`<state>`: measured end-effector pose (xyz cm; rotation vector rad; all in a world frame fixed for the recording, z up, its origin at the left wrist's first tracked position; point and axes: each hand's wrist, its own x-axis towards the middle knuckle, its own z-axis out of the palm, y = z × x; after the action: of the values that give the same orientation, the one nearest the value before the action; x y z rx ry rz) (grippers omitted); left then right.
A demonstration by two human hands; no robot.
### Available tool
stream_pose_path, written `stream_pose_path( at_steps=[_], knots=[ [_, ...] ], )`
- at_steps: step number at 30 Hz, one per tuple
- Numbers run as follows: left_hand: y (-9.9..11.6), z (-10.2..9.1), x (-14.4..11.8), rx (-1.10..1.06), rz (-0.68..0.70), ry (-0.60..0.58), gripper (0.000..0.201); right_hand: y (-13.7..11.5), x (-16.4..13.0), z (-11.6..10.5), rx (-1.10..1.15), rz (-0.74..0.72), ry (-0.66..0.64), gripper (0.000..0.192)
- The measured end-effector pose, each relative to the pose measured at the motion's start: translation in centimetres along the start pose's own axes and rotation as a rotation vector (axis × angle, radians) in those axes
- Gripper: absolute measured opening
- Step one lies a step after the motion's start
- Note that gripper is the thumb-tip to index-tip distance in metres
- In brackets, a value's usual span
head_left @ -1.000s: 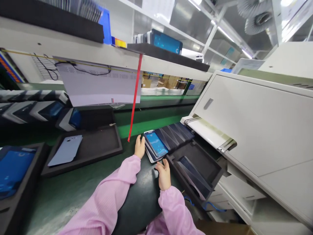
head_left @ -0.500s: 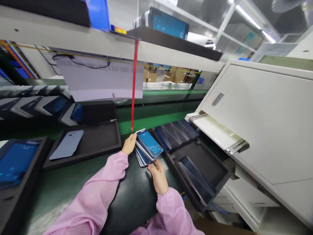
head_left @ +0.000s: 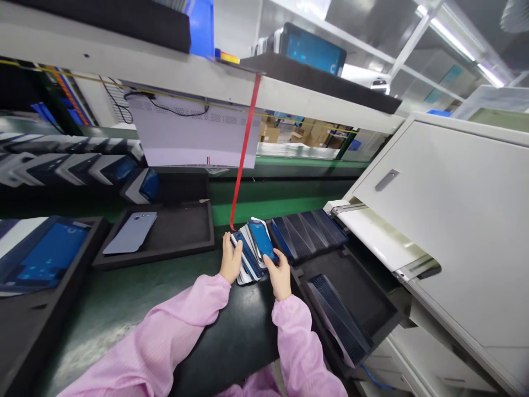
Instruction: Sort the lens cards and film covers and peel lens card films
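Note:
A fanned stack of flat phone-shaped panels (head_left: 261, 240), white-edged with blue glossy faces, leans between my two hands above the dark green bench. My left hand (head_left: 231, 258) grips the stack's left side, thumb on the front face and fingers behind. On the right, my right hand (head_left: 279, 273) pinches the lower right corner of the stack, thumb over the blue face. Just right of the hands lies a black tray (head_left: 351, 275) with a row of dark blue panels (head_left: 309, 232) at its back and a leaning row of dark panels (head_left: 341, 320) at its front.
Left of my hands, a black foam tray (head_left: 185, 226) holds a grey-blue phone panel (head_left: 131, 232). Another tray with blue panels (head_left: 53, 256) stands farther left. A red strap (head_left: 244, 151) hangs from the shelf. A white machine (head_left: 458, 220) with a conveyor slot (head_left: 378, 231) fills the right.
The stack has parted into two fanned portions and turned more upright. My left thumb has come onto its front, and my right hand has moved up its right side. The view has shifted left.

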<state>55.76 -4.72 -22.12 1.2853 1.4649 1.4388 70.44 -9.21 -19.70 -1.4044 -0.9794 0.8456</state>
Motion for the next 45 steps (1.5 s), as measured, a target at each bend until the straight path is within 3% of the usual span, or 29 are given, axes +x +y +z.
stream_pose_path(
  at_steps=[6, 12, 17, 22, 24, 26, 28, 30, 33, 35, 38, 41, 45],
  knots=[
    [0.0, -0.4, 0.9, 0.005, -0.059, 0.011, 0.061, 0.4, -0.7, 0.5, -0.033, 0.022, -0.067, 0.065],
    [0.0, -1.4, 1.2, 0.066, -0.006, -0.049, 0.064, 0.4, -0.8, -1.3, -0.129, 0.032, 0.005, 0.059],
    [0.5, -2.3, 0.0, 0.093, 0.092, -0.080, 0.059, -0.3, -2.5, -2.7, -0.152, 0.001, 0.057, 0.050],
    [3.0, -4.0, -2.8, -0.036, 0.207, -0.089, 0.050, -2.4, -5.1, -3.7, 0.039, 0.003, -0.011, 0.034],
    [4.3, -5.0, -4.4, -0.280, 0.131, -0.176, 0.052, -3.3, -6.3, -3.6, -0.038, -0.137, -0.031, 0.024],
    [5.5, -6.3, -5.8, -0.571, -0.037, -0.340, 0.062, -4.0, -7.5, -3.1, -0.186, -0.387, -0.065, 0.019],
    [6.4, -7.8, -7.0, -0.805, -0.202, -0.513, 0.080, -4.4, -8.4, -2.1, -0.277, -0.644, -0.156, 0.031],
    [6.9, -9.5, -7.8, -0.977, -0.356, -0.634, 0.097, -4.6, -8.8, -1.0, -0.271, -0.775, -0.254, 0.041],
    [6.8, -12.3, -8.2, -1.185, -0.511, -0.675, 0.116, -4.6, -8.7, 0.2, -0.169, -0.749, -0.274, 0.045],
    [6.1, -14.1, -8.1, -1.285, -0.552, -0.655, 0.116, -4.6, -8.5, 0.6, -0.135, -0.743, -0.308, 0.045],
    [5.3, -15.8, -7.7, -1.310, -0.716, -0.730, 0.100, -4.7, -8.2, 1.0, -0.078, -0.781, -0.472, 0.041],
    [5.6, -16.4, -7.6, -1.193, -0.912, -0.836, 0.084, -5.0, -7.8, 1.7, 0.025, -0.664, -0.612, 0.027],
    [6.3, -16.0, -8.1, -0.930, -0.892, -0.912, 0.049, -5.5, -7.3, 2.8, -0.026, -0.531, -0.890, 0.023]
  ],
)
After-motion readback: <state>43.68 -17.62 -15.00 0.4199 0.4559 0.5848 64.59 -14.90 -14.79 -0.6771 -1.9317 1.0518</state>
